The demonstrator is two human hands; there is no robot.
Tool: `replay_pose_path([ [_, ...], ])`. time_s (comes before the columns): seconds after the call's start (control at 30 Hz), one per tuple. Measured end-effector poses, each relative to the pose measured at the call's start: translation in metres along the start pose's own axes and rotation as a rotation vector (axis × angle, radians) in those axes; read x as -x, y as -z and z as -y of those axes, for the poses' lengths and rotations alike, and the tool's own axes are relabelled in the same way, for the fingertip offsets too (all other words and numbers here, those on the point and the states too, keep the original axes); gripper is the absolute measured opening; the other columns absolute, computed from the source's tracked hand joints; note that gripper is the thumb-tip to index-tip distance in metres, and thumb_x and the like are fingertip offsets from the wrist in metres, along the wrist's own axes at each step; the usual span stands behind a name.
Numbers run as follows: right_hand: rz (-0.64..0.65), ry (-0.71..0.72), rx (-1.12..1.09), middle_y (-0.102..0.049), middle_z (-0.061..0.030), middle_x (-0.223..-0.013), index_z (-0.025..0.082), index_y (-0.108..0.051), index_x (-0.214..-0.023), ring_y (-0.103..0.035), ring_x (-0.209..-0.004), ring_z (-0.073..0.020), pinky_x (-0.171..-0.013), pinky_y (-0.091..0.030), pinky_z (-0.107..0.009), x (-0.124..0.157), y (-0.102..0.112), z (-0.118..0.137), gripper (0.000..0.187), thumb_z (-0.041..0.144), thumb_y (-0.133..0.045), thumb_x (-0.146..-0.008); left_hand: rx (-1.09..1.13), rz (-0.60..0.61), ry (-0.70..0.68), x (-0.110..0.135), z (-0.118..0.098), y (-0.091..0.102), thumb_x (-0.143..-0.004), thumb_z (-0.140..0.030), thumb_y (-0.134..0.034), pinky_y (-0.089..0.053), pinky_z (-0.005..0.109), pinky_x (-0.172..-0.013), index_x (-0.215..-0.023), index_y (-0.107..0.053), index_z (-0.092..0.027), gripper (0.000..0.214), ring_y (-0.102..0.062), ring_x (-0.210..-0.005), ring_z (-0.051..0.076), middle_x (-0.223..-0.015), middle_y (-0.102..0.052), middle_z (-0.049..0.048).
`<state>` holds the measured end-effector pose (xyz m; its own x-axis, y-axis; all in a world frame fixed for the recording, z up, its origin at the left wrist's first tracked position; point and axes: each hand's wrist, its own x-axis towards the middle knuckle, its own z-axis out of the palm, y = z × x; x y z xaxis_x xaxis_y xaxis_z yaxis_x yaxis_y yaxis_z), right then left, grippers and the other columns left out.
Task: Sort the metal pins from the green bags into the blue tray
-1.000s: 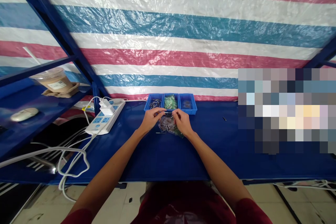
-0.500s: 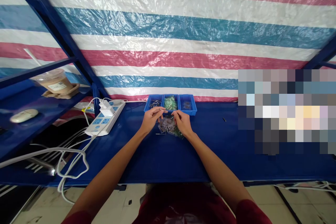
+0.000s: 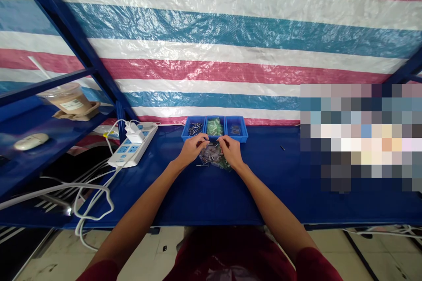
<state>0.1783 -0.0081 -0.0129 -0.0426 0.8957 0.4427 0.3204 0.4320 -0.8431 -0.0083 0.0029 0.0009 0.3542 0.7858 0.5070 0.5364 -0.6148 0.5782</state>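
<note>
My left hand (image 3: 194, 147) is closed in a pinch over the blue table, its fingertips near the front of the blue bins. Opposite it, my right hand (image 3: 231, 150) pinches too, a short gap between the two. What either holds is too small to make out. Under and between them lies a pile of small clear bags (image 3: 211, 154) with thin metal pieces, some green at its right side. A thin metal rod (image 3: 202, 165) lies in front of the pile. Just beyond stand three joined blue bins (image 3: 236, 139): dark metal pieces (image 3: 195, 129) left, green packets (image 3: 215, 127) middle, small clear pieces (image 3: 235, 129) right.
A white power strip (image 3: 132, 149) with plugs and looping white cables (image 3: 95, 189) sits on the left. On the left shelf are a lidded drink cup (image 3: 70, 100) and a white mouse (image 3: 31, 141). A small dark rod (image 3: 282, 147) lies to the right. The far right is blurred out.
Both hands stay over the pile with only slight finger shifts. A shiny bit seen at the left fingertips is no longer distinct. The whole view has tilted slightly.
</note>
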Motion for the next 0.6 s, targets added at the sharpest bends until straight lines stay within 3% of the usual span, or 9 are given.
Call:
replay_pose_path([
  [0.17,0.100,0.067,-0.010,-0.062,-0.0027,-0.072,0.019,-0.068,-0.090,-0.052,-0.058,-0.0141,-0.059,-0.043,-0.026,0.0015,-0.0026,0.0021,0.026,0.041,-0.055,-0.086,0.066,0.006,0.054,-0.0002,-0.0063,0.0014,-0.092,-0.042,-0.050,-0.040,0.022,-0.058,-0.103,-0.056,-0.018,0.027,-0.052,-0.055,0.012,-0.060,-0.058,-0.0042],
  [0.43,0.131,0.118,-0.007,-0.063,-0.0025,-0.073,0.019,-0.066,-0.082,-0.054,-0.062,-0.0139,-0.062,-0.043,-0.025,0.0024,-0.0047,0.0014,0.023,0.038,-0.054,-0.088,0.222,-0.008,0.135,0.0001,-0.0099,-0.0007,-0.091,-0.042,-0.053,-0.042,0.022,-0.056,-0.107,-0.059,-0.017,0.031,-0.053,-0.051,0.012,-0.056,-0.057,-0.0047],
  [0.6,0.045,0.013,-0.039,-0.057,0.0000,-0.061,0.019,-0.063,-0.075,-0.053,-0.056,-0.0136,-0.058,-0.042,-0.025,0.0013,-0.0025,0.0006,0.034,0.045,-0.048,-0.091,0.232,-0.091,0.137,-0.0019,-0.0044,-0.0010,-0.090,-0.040,-0.055,-0.047,0.025,-0.059,-0.096,-0.069,-0.015,0.029,-0.063,-0.065,0.015,-0.077,-0.071,0.0049],
])
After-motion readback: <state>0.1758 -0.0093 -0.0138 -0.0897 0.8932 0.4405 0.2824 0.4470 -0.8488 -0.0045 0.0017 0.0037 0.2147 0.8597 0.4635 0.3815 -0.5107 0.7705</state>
